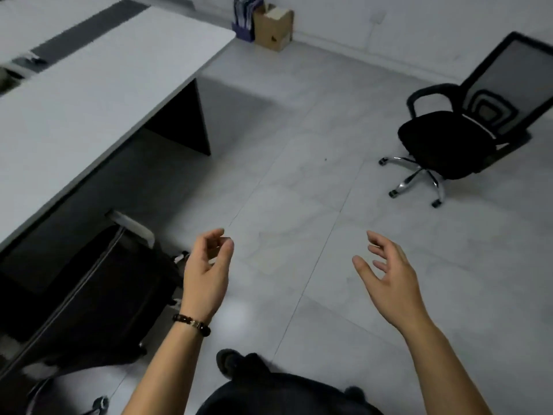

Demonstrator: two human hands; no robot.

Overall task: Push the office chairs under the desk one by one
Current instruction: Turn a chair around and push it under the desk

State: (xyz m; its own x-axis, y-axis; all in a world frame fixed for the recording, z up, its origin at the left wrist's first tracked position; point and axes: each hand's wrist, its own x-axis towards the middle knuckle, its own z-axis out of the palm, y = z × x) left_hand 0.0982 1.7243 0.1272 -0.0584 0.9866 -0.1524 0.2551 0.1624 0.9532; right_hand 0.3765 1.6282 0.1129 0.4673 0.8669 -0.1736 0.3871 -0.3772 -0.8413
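Note:
A long white desk (98,94) runs along the left. One black office chair (98,298) stands at its edge at the lower left, its seat tucked partly under the top. A second black mesh-back chair (457,136) with a chrome wheeled base stands alone on the floor at the upper right, far from the desk. My left hand (206,274) hovers just right of the near chair, fingers loosely curled, holding nothing. Out over the tiles, my right hand (389,283) is spread open and empty.
A dark desk side panel (185,121) stands on the floor at the desk's far end. A cardboard box (273,28) and a blue file holder (247,16) sit against the far wall. Grey tiled floor (299,190) stretches between the chairs. My shoe (230,362) shows at the bottom.

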